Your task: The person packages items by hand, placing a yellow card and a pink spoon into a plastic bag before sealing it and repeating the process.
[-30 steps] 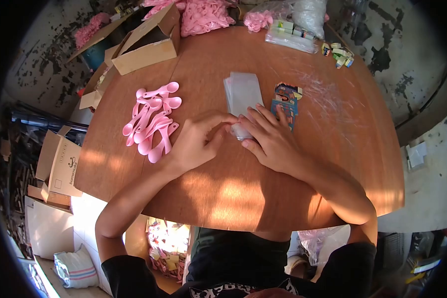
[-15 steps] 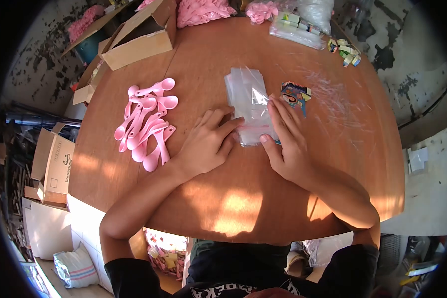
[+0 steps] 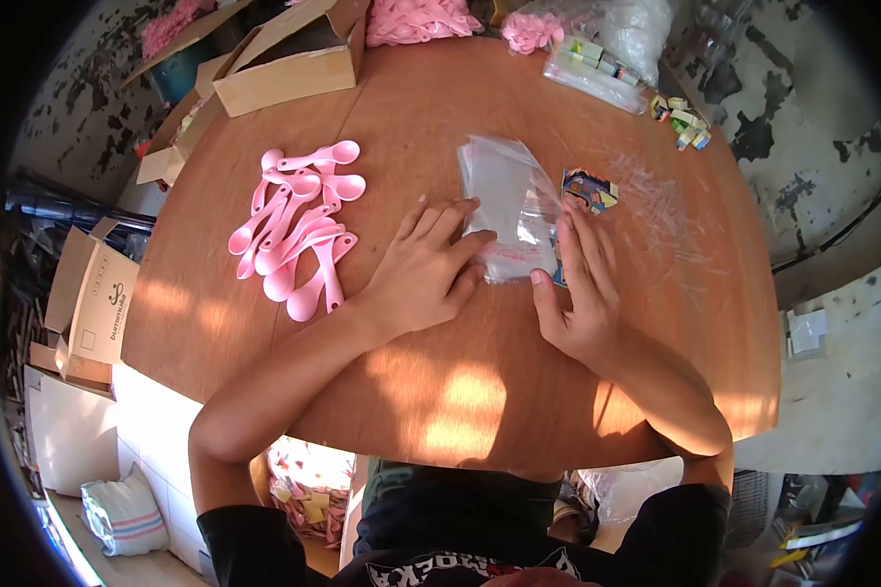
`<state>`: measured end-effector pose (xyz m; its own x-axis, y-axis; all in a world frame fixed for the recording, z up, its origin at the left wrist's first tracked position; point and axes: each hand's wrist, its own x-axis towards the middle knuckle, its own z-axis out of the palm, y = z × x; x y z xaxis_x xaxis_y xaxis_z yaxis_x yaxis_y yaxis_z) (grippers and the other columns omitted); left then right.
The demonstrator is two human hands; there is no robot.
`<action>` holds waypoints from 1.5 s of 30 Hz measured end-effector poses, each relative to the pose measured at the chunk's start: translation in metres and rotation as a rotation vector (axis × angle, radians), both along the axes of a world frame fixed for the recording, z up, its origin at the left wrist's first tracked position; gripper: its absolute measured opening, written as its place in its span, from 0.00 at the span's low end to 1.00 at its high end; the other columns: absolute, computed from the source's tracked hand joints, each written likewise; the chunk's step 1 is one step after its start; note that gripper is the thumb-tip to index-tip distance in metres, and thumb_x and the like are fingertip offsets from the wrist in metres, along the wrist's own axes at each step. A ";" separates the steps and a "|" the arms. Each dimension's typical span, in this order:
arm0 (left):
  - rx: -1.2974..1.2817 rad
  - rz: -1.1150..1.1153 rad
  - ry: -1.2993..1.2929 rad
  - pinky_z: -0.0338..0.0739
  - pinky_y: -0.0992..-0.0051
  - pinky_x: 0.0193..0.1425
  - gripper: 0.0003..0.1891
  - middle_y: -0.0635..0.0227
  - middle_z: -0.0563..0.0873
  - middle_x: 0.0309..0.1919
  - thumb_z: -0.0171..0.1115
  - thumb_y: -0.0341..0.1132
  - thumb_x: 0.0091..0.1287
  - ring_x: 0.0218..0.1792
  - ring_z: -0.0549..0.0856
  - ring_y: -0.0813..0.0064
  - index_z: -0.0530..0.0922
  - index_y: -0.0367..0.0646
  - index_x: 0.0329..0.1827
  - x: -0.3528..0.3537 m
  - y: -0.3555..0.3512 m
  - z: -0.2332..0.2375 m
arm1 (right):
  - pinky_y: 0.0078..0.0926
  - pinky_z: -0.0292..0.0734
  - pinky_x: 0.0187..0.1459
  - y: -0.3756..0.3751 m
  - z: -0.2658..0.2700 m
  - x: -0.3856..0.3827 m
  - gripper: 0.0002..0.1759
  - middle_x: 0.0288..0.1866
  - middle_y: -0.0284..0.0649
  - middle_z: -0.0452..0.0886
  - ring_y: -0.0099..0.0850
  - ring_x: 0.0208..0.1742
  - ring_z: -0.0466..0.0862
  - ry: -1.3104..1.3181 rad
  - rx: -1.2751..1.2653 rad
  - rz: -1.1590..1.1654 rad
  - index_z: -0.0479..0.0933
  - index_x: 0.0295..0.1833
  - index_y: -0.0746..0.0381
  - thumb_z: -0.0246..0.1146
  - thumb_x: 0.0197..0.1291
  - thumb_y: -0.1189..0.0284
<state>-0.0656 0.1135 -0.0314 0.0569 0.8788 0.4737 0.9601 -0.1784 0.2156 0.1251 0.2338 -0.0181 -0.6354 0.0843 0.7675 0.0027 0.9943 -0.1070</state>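
A stack of clear plastic bags point(image 3: 499, 181) lies on the wooden table in front of me, its sheets slightly fanned and a pinkish strip across the near end. My left hand point(image 3: 429, 256) rests at the left side of the bags, fingers spread, with the index fingertip on their lower left edge. Along the right edge of the bags is my right hand point(image 3: 587, 284), fingers stretched out and thumb apart. Just beyond its fingertips lie colourful printed cards point(image 3: 589, 191), partly covered. Left of my left hand sits a pile of pink measuring spoons point(image 3: 294, 225).
Thin clear plastic strips point(image 3: 666, 220) are scattered on the right of the table point(image 3: 431, 108). Small folded labels point(image 3: 683, 122) and a bag of packs point(image 3: 597, 73) are at the back right. A cardboard box point(image 3: 289, 83) and bagged pink items point(image 3: 421, 20) stand at the back.
The bags have fanned out wider at their far end. Both hands stay beside them, with the right hand's fingers shifted slightly. The whole view has moved a little.
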 end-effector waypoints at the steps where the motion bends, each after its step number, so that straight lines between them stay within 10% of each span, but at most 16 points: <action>1: 0.006 0.008 -0.068 0.57 0.49 0.73 0.28 0.53 0.68 0.65 0.63 0.32 0.58 0.66 0.68 0.51 0.69 0.41 0.63 0.000 0.000 0.001 | 0.54 0.58 0.68 0.000 0.001 0.001 0.29 0.67 0.55 0.71 0.51 0.67 0.72 -0.016 0.055 -0.010 0.69 0.63 0.75 0.62 0.54 0.77; 6: 0.301 -0.022 -0.412 0.55 0.46 0.73 0.36 0.52 0.66 0.66 0.63 0.25 0.53 0.67 0.66 0.48 0.65 0.43 0.69 0.000 0.000 0.001 | 0.52 0.59 0.70 -0.013 0.004 -0.002 0.24 0.66 0.47 0.74 0.41 0.67 0.73 -0.229 0.113 0.161 0.75 0.59 0.70 0.64 0.54 0.75; 12: 0.469 -0.025 -0.088 0.50 0.42 0.74 0.39 0.52 0.61 0.71 0.65 0.23 0.45 0.71 0.61 0.46 0.71 0.53 0.67 -0.002 -0.011 0.004 | 0.50 0.63 0.68 -0.012 0.004 0.000 0.25 0.64 0.48 0.76 0.42 0.65 0.75 -0.233 0.173 0.302 0.75 0.58 0.68 0.65 0.52 0.75; 19: 0.512 0.032 -0.010 0.44 0.42 0.75 0.13 0.63 0.73 0.65 0.70 0.28 0.45 0.73 0.63 0.55 0.86 0.55 0.35 -0.004 -0.014 0.009 | 0.48 0.68 0.64 -0.003 0.006 0.008 0.27 0.62 0.54 0.75 0.50 0.62 0.75 -0.139 -0.093 0.181 0.71 0.61 0.71 0.64 0.53 0.77; 23: 0.457 0.041 -0.116 0.49 0.46 0.74 0.08 0.67 0.79 0.56 0.72 0.29 0.46 0.67 0.71 0.61 0.85 0.52 0.30 -0.013 -0.010 0.005 | 0.55 0.52 0.71 -0.001 0.011 0.045 0.33 0.68 0.61 0.68 0.56 0.71 0.64 -0.650 -0.048 -0.312 0.65 0.68 0.71 0.59 0.64 0.60; 30: 0.265 0.056 -0.551 0.79 0.64 0.56 0.07 0.66 0.86 0.29 0.71 0.28 0.54 0.38 0.88 0.67 0.82 0.40 0.34 -0.012 -0.011 0.008 | 0.62 0.37 0.74 -0.100 0.032 0.111 0.44 0.71 0.51 0.66 0.45 0.76 0.60 -0.957 -0.077 -0.090 0.67 0.68 0.66 0.66 0.53 0.48; 32: 0.295 0.024 -0.758 0.82 0.69 0.50 0.08 0.64 0.87 0.28 0.71 0.28 0.56 0.36 0.88 0.70 0.82 0.37 0.36 -0.007 -0.004 0.003 | 0.55 0.53 0.73 -0.102 0.024 0.122 0.29 0.62 0.44 0.77 0.36 0.67 0.74 -0.820 0.228 0.087 0.78 0.58 0.62 0.68 0.54 0.56; 37: 0.123 -0.270 -1.521 0.86 0.77 0.37 0.13 0.60 0.88 0.38 0.70 0.27 0.60 0.36 0.87 0.78 0.80 0.33 0.47 -0.008 -0.004 0.018 | 0.35 0.83 0.51 -0.093 0.049 0.118 0.08 0.41 0.40 0.86 0.32 0.43 0.86 -0.485 0.065 0.420 0.82 0.41 0.63 0.66 0.54 0.76; 45: -0.333 -0.321 -1.479 0.83 0.76 0.39 0.20 0.60 0.88 0.40 0.64 0.46 0.68 0.38 0.87 0.74 0.82 0.36 0.49 -0.008 -0.016 0.020 | 0.17 0.75 0.39 -0.053 0.070 0.048 0.07 0.38 0.43 0.84 0.20 0.37 0.81 0.246 -0.800 0.038 0.76 0.46 0.69 0.63 0.65 0.78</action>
<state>-0.0739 0.0971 -0.0115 -0.0688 0.9953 0.0678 -0.2057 -0.0807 0.9753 0.1735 0.1811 0.0523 -0.4709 0.6441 0.6028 -0.1453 0.6173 -0.7732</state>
